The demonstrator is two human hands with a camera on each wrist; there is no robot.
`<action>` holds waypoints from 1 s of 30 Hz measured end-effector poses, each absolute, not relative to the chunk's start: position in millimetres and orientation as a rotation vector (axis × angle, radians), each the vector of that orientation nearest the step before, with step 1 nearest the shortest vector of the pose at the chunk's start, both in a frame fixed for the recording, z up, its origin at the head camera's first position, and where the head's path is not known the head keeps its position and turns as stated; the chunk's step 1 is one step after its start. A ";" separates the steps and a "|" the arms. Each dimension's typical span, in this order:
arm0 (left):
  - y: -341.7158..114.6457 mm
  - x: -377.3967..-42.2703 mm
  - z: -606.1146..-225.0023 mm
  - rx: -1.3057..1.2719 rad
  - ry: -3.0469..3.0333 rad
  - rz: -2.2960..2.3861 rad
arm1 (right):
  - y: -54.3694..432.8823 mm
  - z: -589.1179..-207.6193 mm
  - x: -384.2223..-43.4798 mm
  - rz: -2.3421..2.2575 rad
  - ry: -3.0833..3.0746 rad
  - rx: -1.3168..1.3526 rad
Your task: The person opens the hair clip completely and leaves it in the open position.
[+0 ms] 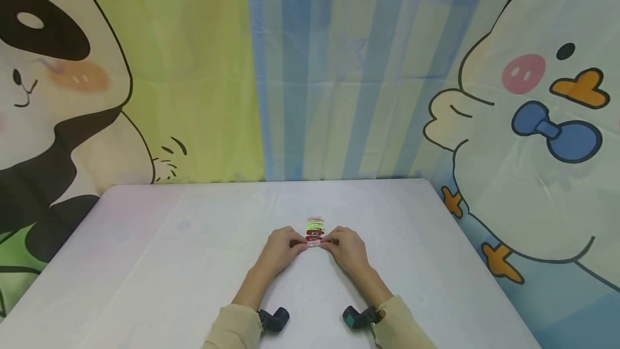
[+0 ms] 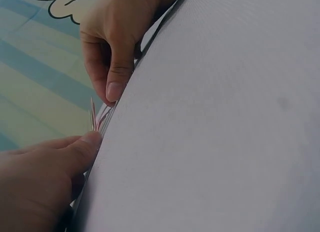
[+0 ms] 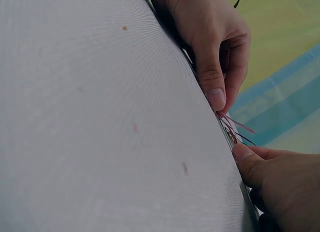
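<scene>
A short row of thin coloured strips lies crosswise on the table in the head view: a pink strip (image 1: 315,218) farthest, then yellow-green strips (image 1: 315,225), then dark red strips (image 1: 315,232). At the near end, a pale pinkish strip (image 1: 314,244) runs between both hands. My left hand (image 1: 283,249) pinches its left end between thumb and fingers; my right hand (image 1: 347,248) pinches the right end. Loose ends of the strips stick up between the fingertips in the left wrist view, among them a reddish strand (image 2: 94,114). Their exact kind is too small to tell.
The white table (image 1: 194,284) carries the strips near its middle. Behind it hangs a printed curtain (image 1: 339,69) with a panda and a white bird. Black wrist devices sit on both wrists, the left device (image 1: 274,319) and the right device (image 1: 360,318).
</scene>
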State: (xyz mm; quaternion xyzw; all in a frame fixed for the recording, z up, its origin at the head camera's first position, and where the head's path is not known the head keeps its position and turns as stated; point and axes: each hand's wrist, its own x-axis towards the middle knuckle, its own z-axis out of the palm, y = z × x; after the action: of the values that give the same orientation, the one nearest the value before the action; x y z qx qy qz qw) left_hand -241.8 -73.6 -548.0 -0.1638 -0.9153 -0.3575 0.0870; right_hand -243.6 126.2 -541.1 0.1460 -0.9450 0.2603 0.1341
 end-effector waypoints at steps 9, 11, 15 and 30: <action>-73.0 -241.9 -548.7 -0.476 -2.731 -1.079 | 126.4 -541.1 -244.5 0.758 -2.764 0.417; -72.8 -242.0 -549.0 -0.456 -2.745 -1.078 | 126.5 -540.6 -244.5 0.763 -2.768 0.418; -72.3 -242.9 -549.0 -0.455 -2.746 -1.069 | 126.5 -539.1 -244.6 0.764 -2.767 0.426; -72.3 -242.5 -548.4 -0.452 -2.728 -1.067 | 126.3 -537.1 -242.9 0.793 -2.777 0.403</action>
State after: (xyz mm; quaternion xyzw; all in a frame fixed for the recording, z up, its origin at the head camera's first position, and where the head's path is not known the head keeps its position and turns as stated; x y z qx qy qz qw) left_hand -242.5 -72.3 -548.4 -0.1519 -0.9168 -0.3585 0.0888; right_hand -242.9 126.3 -537.1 0.1372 -0.9463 0.2701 0.1126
